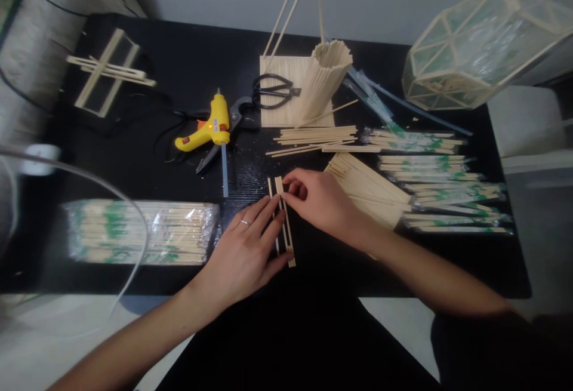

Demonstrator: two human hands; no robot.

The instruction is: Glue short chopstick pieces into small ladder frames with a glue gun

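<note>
A few bare wooden chopsticks (287,227) lie side by side on the black table, one a little apart on the left. My left hand (250,248) holds them, its fingers laid across their upper part and its thumb on the near end. At the far end, my right hand (316,197) is closed in a pinch at the chopsticks' right edge, fingers curled. Beyond both hands, a yellow glue gun (215,125) rests with a clear glue stick (224,170) in its back. A flat panel of joined chopsticks (376,194) lies under my right forearm.
Scissors (274,91) and dark pliers (239,110) lie behind. A chopstick cylinder (323,80) stands on a square base (277,104). Wrapped chopsticks (443,167) lie right, a full pack (143,233) left. A crossed frame (107,71) and a faceted lantern-like frame (474,45) stand farther back. A white cable (111,185) hangs left.
</note>
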